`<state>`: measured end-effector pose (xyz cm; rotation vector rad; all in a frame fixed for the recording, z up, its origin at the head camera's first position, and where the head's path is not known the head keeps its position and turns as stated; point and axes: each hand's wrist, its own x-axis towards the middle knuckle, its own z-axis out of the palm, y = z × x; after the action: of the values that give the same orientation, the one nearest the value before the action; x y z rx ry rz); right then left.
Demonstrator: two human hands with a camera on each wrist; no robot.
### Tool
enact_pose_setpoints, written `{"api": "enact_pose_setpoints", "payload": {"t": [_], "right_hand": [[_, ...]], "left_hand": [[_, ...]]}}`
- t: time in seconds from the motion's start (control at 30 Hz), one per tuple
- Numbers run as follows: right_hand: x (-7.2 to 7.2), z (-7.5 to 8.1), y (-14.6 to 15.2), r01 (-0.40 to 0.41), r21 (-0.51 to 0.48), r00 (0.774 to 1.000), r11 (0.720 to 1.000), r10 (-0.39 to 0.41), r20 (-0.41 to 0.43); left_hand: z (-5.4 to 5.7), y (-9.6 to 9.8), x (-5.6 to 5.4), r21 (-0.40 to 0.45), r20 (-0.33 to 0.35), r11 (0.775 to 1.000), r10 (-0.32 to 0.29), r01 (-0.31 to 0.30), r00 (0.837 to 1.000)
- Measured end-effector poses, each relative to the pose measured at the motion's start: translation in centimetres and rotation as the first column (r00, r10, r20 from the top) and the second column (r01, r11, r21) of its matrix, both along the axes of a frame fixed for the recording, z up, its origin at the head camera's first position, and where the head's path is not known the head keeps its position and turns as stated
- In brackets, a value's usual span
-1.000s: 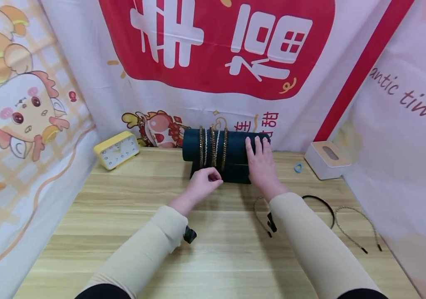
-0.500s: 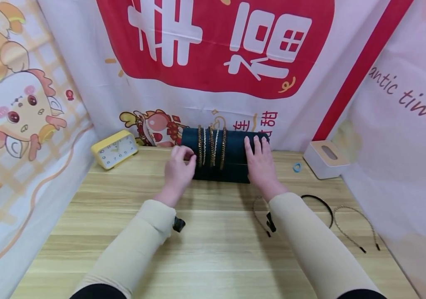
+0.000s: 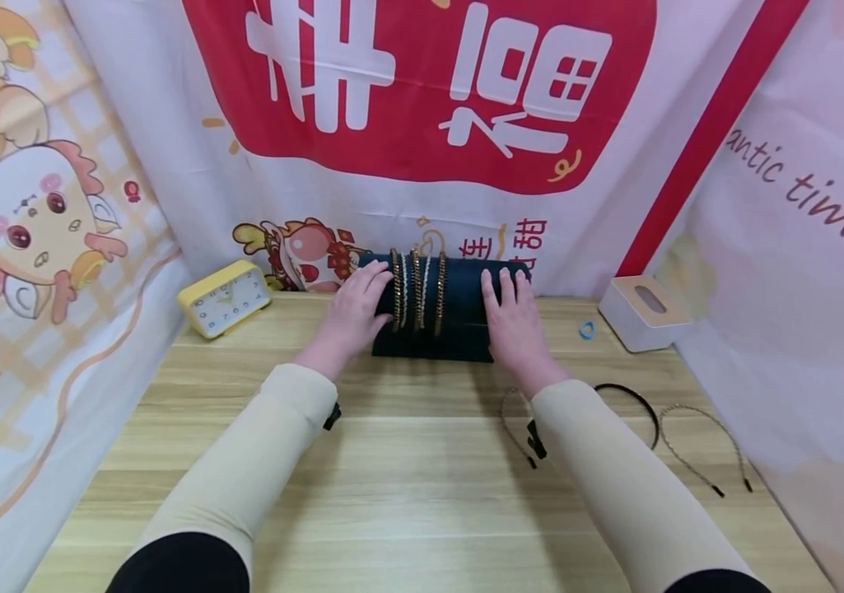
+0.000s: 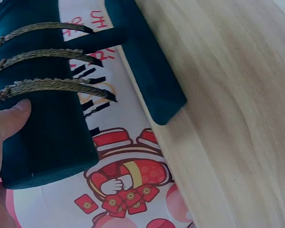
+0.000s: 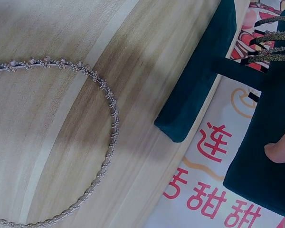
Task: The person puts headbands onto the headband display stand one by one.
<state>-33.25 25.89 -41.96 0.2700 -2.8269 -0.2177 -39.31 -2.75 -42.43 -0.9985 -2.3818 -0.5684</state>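
Observation:
A dark teal headband display stand (image 3: 466, 292) lies across the back of the table, its padded roll carried on a flat base (image 4: 149, 71). Several gold and silvery headbands (image 3: 440, 298) are looped over the roll, left of its middle. The left hand (image 3: 351, 309) grips the roll's left end, fingers over the top; in the left wrist view its thumb (image 4: 16, 118) presses the roll beside the nearest headband. At the other end, the right hand (image 3: 518, 333) holds the roll with fingers on top and its thumb (image 5: 278, 149) against the side.
A beaded headband (image 5: 115, 118) lies on the wooden table near the right forearm. Further right are a black headband (image 3: 647, 405) and a thin braided headband (image 3: 688, 407). A blue ring (image 3: 587, 329), a tissue box (image 3: 640, 325) and a yellow clock (image 3: 225, 301) stand towards the back.
The left hand has moved left from in front of the stand, then up onto the roll's left end, its fingers now spread over it. The right hand stays on the right end.

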Motion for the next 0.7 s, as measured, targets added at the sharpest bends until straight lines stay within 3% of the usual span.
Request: {"api": "enact_pose_setpoints", "payload": {"t": [0.17,0.27,0.3,0.33,0.4,0.5,0.53,0.6,0.67,0.7], "right_hand": [[0.0,0.1,0.1,-0.013,-0.019,1.000,1.000,0.013,0.011],[0.3,0.6,0.5,-0.093,-0.146,0.996,0.985,0.093,-0.006],[0.4,0.9,0.8,-0.133,-0.232,0.991,0.964,0.132,-0.022],[0.7,1.2,1.2,-0.166,-0.341,0.986,0.925,0.161,-0.043],[1.2,1.5,2.3,-0.216,-0.559,0.976,0.801,0.171,-0.132],[1.9,1.4,4.5,-0.206,-0.773,0.970,0.601,0.022,-0.241],[2.1,1.0,5.4,-0.166,-0.814,0.972,0.557,-0.046,-0.230],[2.4,-0.3,7.2,-0.033,-0.852,0.981,0.523,-0.146,-0.128],[2.7,-2.0,8.7,0.138,-0.827,0.985,0.545,-0.161,0.058],[2.8,-3.0,9.3,0.219,-0.797,0.976,0.563,-0.134,0.173]], "left_hand": [[0.0,0.2,0.0,-0.050,0.002,0.998,0.032,-0.032,0.999],[0.2,0.2,0.2,-0.068,0.015,0.996,0.062,-0.061,0.998],[0.2,0.2,0.3,-0.072,0.024,0.995,0.074,-0.072,0.997],[0.2,0.1,0.4,-0.078,0.032,0.994,0.085,-0.082,0.996],[0.3,0.2,0.5,-0.089,0.056,0.991,0.102,-0.097,0.993],[0.4,0.4,0.5,-0.102,0.090,0.989,0.120,-0.111,0.989],[0.4,0.5,0.5,-0.104,0.098,0.988,0.125,-0.115,0.987],[0.4,0.6,0.4,-0.111,0.104,0.986,0.133,-0.122,0.986],[0.3,0.7,0.3,-0.118,0.103,0.984,0.142,-0.130,0.984],[0.3,0.8,0.3,-0.121,0.103,0.984,0.146,-0.134,0.984]]}}
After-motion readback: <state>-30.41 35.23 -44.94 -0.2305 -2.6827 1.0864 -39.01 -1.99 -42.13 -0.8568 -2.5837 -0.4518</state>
